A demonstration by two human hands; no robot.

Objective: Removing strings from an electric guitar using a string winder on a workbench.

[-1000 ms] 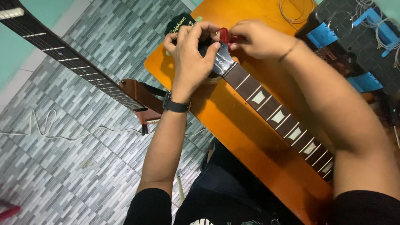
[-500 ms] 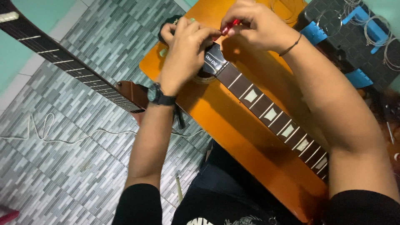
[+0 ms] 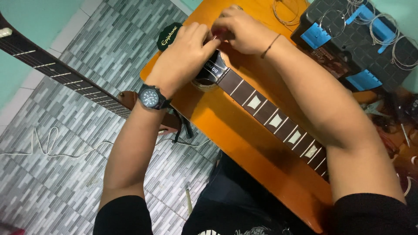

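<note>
Moved: both hands sit a little lower in the view than half a second ago, and the red tool that stood out between the fingers is now nearly buried between them.
Left hand [image 3: 185, 52]: lies curled over the top of the neck, its fingers pressed against the right hand; the grip is clenched on the neck's end.
Watch [image 3: 150, 97]: dark, round-faced, on the left wrist.
Right hand [image 3: 244, 30]: bent over the same spot, fingertips pinched on a small red tool [image 3: 217, 34], of which only a sliver shows; a thin dark band circles its wrist.
Neck [image 3: 270, 117]: dark fretboard with pale frets and light block inlays, running from the hands down to the right, under the right forearm. It lies flat on the desk.
Headstock [image 3: 169, 35]: black with a pale script mark, its tip peeking out left of the left hand.
Silver plate [image 3: 213, 67]: small and shiny, across the neck just below the left hand.
Desk [image 3: 226, 139]: glossy orange wood, carrying the neck.
Case [image 3: 348, 39]: black with blue latches, at the desk's far right, with coiled strings [image 3: 400, 48] lying on it.
Second guitar [image 3: 65, 74]: its dark fretboard crosses the grey tiled floor [image 3: 65, 182] on the left, well apart from the hands.
White cord [image 3: 43, 143]: loops over the floor.
</note>
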